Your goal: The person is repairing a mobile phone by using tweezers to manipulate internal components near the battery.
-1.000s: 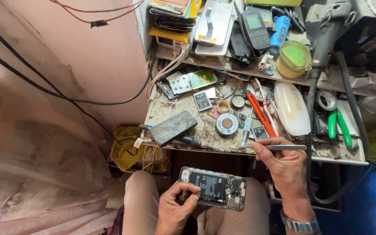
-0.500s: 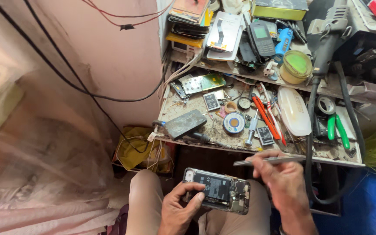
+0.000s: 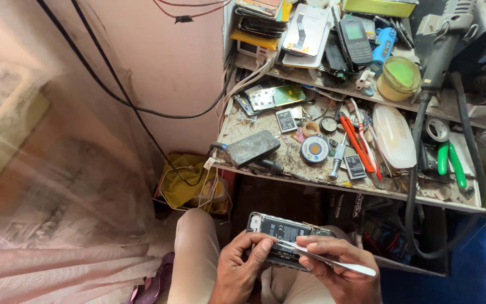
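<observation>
An opened phone (image 3: 281, 231) with its back cover off lies over my lap, its battery and circuit board showing. My left hand (image 3: 242, 264) grips the phone's near edge, thumb on top. Metal tweezers (image 3: 333, 261) are pinched in my right hand (image 3: 340, 269), their tips resting on the phone's inside by my left thumb, the other end pointing right. Both hands sit just below the front edge of the workbench (image 3: 310, 181).
The cluttered bench holds a black box (image 3: 252, 147), a solder spool (image 3: 314, 150), a red cutter (image 3: 356, 142), green pliers (image 3: 450, 160) and a white case (image 3: 394, 135). Old phones (image 3: 355, 38) pile on the shelf above. Black cables (image 3: 142, 107) cross the pink wall; yellow bag (image 3: 185, 181) below.
My right hand has come down from the bench edge with the tweezers and laid them on the phone. The view has tilted down and left.
</observation>
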